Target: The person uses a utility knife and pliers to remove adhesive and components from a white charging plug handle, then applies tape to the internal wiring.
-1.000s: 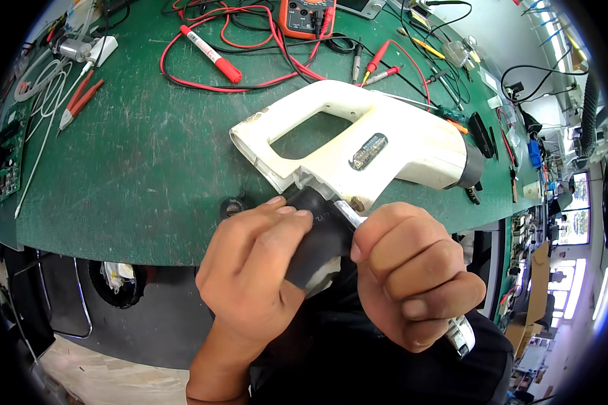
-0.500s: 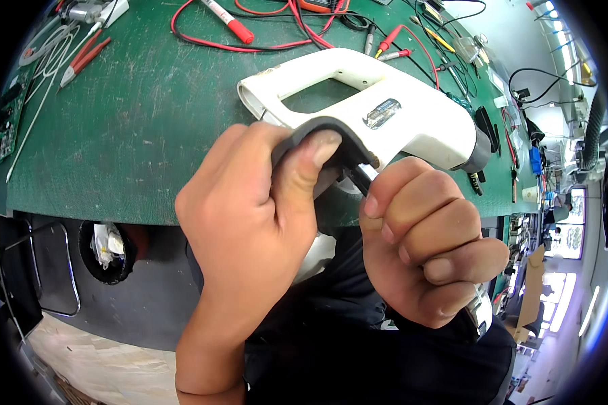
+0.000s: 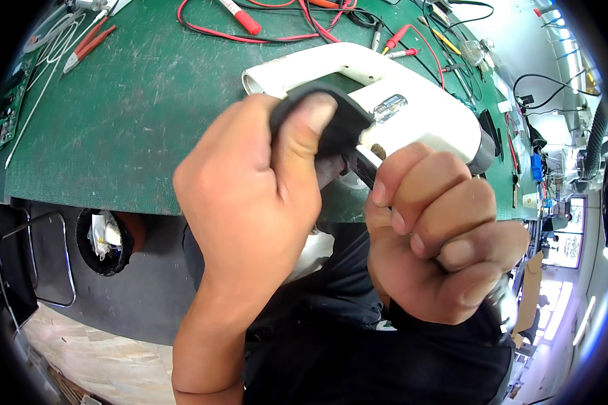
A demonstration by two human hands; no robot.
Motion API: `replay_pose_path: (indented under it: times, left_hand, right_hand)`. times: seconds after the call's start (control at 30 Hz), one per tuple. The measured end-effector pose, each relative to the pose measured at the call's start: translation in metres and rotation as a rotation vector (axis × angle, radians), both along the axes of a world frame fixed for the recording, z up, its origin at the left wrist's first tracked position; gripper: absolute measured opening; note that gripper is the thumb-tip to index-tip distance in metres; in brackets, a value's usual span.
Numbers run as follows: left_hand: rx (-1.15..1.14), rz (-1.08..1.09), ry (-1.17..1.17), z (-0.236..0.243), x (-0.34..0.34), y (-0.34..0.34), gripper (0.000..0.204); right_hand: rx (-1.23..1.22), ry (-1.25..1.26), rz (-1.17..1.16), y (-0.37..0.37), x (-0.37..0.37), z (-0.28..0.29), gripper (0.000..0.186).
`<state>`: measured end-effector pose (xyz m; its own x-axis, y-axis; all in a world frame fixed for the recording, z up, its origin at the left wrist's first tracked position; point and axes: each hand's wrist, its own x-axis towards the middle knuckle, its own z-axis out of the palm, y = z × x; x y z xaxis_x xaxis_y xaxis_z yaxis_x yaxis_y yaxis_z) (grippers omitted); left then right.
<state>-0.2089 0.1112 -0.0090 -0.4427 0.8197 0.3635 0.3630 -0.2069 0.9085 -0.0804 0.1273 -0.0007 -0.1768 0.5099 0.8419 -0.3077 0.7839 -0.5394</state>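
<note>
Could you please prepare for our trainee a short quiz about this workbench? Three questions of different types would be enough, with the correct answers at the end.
1. Which thing does the left hand hold?
a) the red-capped marker
b) the black curved part
c) a red test probe

2. True or false: the red-handled pliers lie on the green table, to the person's left of the white device.

3. Fill in one word: the fingers of the right hand are ____ around a slim tool, not stretched out.

Key: 1. b; 2. true; 3. curled.
</note>
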Motion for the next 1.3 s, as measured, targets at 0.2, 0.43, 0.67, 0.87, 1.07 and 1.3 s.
replay_pose_path:
  times: [0.2,0.43,0.67,0.87,1.07,1.3]
  left_hand:
    - [0.118,0.005,0.038,-0.008,0.004,0.005,0.032]
    - [0.207,-0.045,-0.028,-0.014,-0.001,0.008,0.026]
    - [0.232,-0.063,0.083,-0.01,0.003,0.004,0.026]
    - [0.289,-0.094,0.204,-0.014,-0.004,0.003,0.021]
    - [0.351,-0.12,0.254,-0.015,-0.003,0.002,0.021]
    - [0.273,-0.118,0.467,-0.009,0.001,-0.012,0.021]
  right_hand:
    - [-0.024,0.076,-0.034,-0.009,0.03,-0.017,0.026]
    - [0.087,-0.015,-0.093,-0.016,0.029,0.023,0.044]
    - [0.304,-0.373,-0.438,-0.004,0.077,0.057,0.05]
    - [0.362,-1.17,-0.54,0.019,0.115,0.052,0.059]
    - [0.186,-1.522,-0.559,0.02,0.154,0.029,0.076]
    - [0.449,-1.177,-0.665,0.01,0.109,0.05,0.057]
